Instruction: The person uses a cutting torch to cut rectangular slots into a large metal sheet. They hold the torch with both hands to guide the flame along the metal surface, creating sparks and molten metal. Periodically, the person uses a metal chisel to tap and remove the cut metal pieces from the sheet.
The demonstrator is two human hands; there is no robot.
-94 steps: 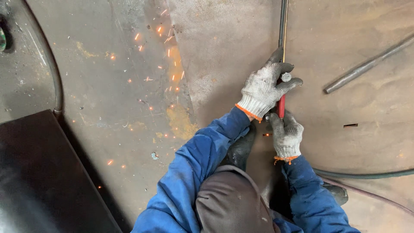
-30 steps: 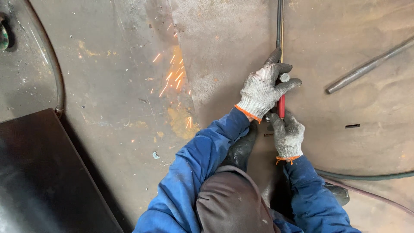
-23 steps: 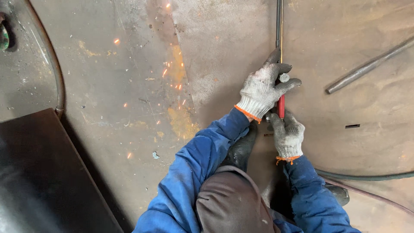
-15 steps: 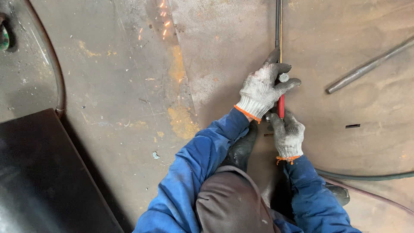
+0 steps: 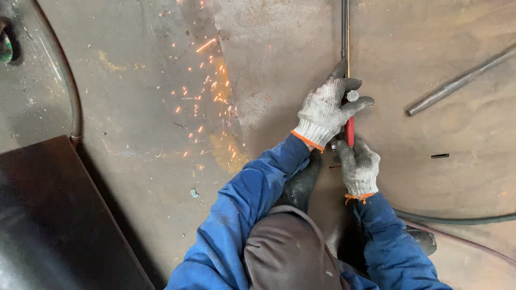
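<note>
While our left hand (image 5: 324, 115) and right hand (image 5: 358, 166) clamp the red-handled tool (image 5: 350, 130) along the rod (image 5: 344, 27), flying sparks (image 5: 207, 102) may scorch our sleeves.

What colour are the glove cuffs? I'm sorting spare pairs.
Orange trim on the left hand and right hand, gloves otherwise speckled white-grey; head view.

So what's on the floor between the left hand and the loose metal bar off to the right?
Head view: bare rusty floor between left hand and bar.
</note>
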